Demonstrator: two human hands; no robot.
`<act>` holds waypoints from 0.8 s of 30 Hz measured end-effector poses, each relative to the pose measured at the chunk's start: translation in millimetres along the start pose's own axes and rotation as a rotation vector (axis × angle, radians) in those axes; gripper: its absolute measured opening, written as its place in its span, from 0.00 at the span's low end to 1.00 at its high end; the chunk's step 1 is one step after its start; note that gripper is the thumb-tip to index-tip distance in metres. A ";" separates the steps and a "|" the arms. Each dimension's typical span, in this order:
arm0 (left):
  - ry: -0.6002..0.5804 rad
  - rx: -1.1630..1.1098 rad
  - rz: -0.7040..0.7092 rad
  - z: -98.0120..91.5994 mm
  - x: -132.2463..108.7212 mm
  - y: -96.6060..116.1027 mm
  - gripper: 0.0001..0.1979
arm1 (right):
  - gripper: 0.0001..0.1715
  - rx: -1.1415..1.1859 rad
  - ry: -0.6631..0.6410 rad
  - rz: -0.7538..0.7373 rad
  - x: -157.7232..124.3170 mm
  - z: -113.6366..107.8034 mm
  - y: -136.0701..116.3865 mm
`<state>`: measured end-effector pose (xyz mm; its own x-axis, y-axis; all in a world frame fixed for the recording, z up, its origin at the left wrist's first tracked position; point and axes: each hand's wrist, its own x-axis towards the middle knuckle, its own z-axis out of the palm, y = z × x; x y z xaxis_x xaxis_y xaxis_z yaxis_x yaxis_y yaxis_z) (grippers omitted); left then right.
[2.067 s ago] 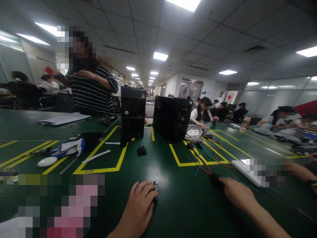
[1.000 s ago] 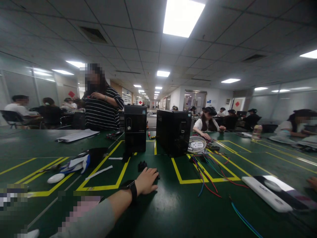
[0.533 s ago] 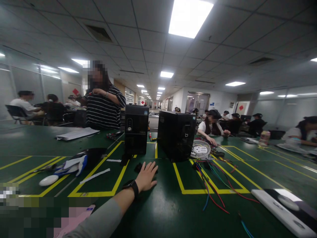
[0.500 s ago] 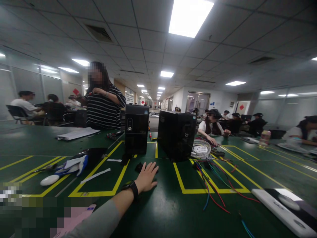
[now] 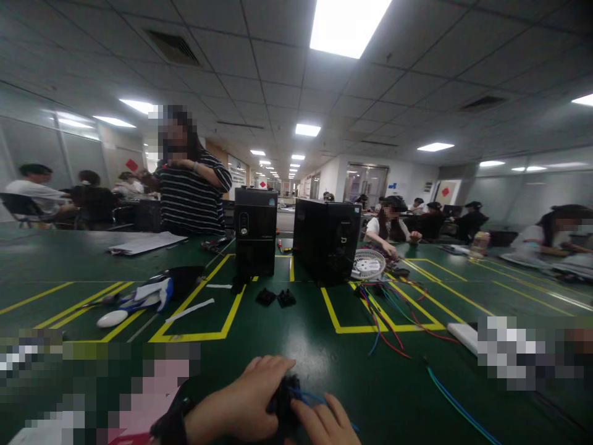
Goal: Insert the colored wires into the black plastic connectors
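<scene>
Near the front edge of the view, my left hand [image 5: 241, 398] is closed around a small black part with blue wires [image 5: 288, 388]; its exact kind is hidden by the fingers. From the right, my right hand [image 5: 327, 421] has its bent fingers on the same part and its blue wires. Two small black pieces [image 5: 265, 296] lie side by side on the green table, farther forward than my hands. A black computer tower [image 5: 256, 232] stands behind them, with a larger black case [image 5: 327, 241] to its right.
A white fan [image 5: 369, 264] and loose coloured wires [image 5: 384, 327] lie to the right. On the left are white-and-blue gloves [image 5: 148, 296], a white oval object [image 5: 112, 319] and papers [image 5: 146, 243]. A standing person [image 5: 192, 185] and a seated person [image 5: 391, 228] are across the table.
My left hand has drawn back from the small black pieces, which now show uncovered, and has closed on a black part nearer me. My right hand has come into view beside it.
</scene>
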<state>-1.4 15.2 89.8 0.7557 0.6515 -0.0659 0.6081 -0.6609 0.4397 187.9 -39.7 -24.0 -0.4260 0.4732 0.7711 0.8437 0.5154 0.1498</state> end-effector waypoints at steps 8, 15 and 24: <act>0.266 -0.081 -0.109 45.1 -10.4 8.5 0.26 | 0.16 0.238 -0.162 -0.087 22.2 -56.4 -4.9; 0.426 -0.167 -0.066 68.9 -14.1 0.2 0.26 | 0.10 0.461 -0.278 -0.095 62.9 -121.4 16.5; 0.453 -0.101 0.005 86.3 -0.2 -28.2 0.17 | 0.15 0.326 -0.416 0.474 78.7 -54.1 85.2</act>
<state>2.3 1.7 0.2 0.5628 0.7602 0.3247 0.5606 -0.6396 0.5259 244.0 2.8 83.0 -0.1815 0.8994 0.3977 0.8561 0.3435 -0.3862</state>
